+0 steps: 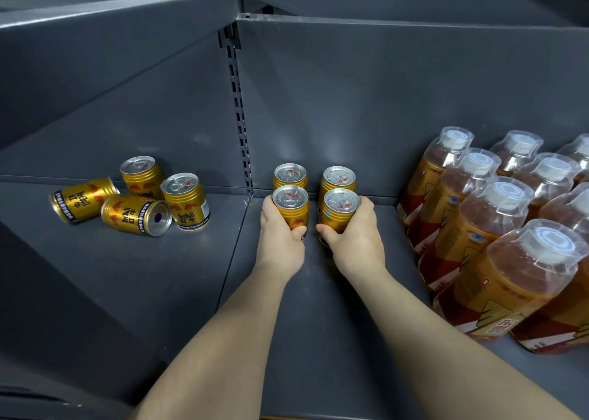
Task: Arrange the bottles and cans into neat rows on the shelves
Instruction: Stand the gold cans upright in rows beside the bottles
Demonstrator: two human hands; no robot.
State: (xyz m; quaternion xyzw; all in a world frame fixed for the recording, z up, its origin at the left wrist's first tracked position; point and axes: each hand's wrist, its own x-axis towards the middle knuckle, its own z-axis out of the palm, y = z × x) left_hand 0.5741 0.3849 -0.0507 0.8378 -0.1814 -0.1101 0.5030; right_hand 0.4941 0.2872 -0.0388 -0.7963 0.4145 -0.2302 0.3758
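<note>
Left grip (280,243) clasps front-left can (290,202) | right grip (358,243) clasps front-right can (340,203) | toppled can (132,214): RedBull

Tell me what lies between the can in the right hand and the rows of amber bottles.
Nothing stands there. In the head view, only bare grey shelf separates the can held by the right hand from the bottles.

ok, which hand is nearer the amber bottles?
Right. The right hand grips the right front Red Bull can, just left of the amber bottles, not touching them; the left hand grips the left front Red Bull can, farther left.
</note>
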